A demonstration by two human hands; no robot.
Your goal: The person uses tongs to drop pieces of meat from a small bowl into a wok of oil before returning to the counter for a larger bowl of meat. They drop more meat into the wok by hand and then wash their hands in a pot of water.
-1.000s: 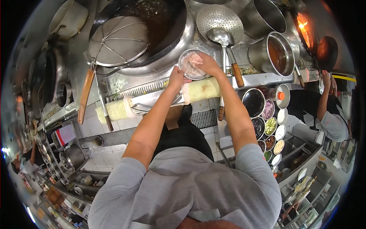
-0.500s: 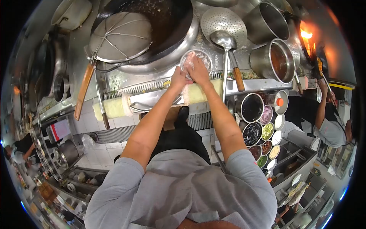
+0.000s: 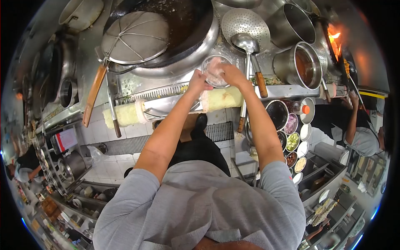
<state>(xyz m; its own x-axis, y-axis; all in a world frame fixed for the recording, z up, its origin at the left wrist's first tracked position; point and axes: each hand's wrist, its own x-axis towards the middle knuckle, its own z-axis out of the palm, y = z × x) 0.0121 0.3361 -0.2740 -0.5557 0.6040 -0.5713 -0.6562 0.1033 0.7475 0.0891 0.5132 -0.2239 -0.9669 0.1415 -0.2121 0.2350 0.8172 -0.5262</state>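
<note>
A small round bowl (image 3: pixel 204 63) sits at the stove's front edge, with pale pink pieces that look like raw meat (image 3: pixel 214 69) in it. My left hand (image 3: pixel 198 82) grips the bowl's near left rim. Into the bowl from the right reaches my right hand (image 3: pixel 231 75), its fingers bunched in the meat and their tips partly hidden. Right behind the bowl stands a large dark wok (image 3: pixel 187 39). A round mesh strainer (image 3: pixel 135 37) with a wooden handle rests across the wok's left side.
A perforated skimmer (image 3: pixel 233 21) and a ladle (image 3: pixel 246 41) lie right of the bowl. Steel pots (image 3: pixel 287 68) stand beyond them. Several ingredient containers (image 3: pixel 293 141) are at my right. Flames (image 3: pixel 334 39) rise at the far right, near a co-worker (image 3: pixel 360 139).
My right hand has shifted right within the bowl, its elbow swinging outward, uncovering more of the meat. The bowl sits slightly farther right in view. My left hand stays at its rim.
</note>
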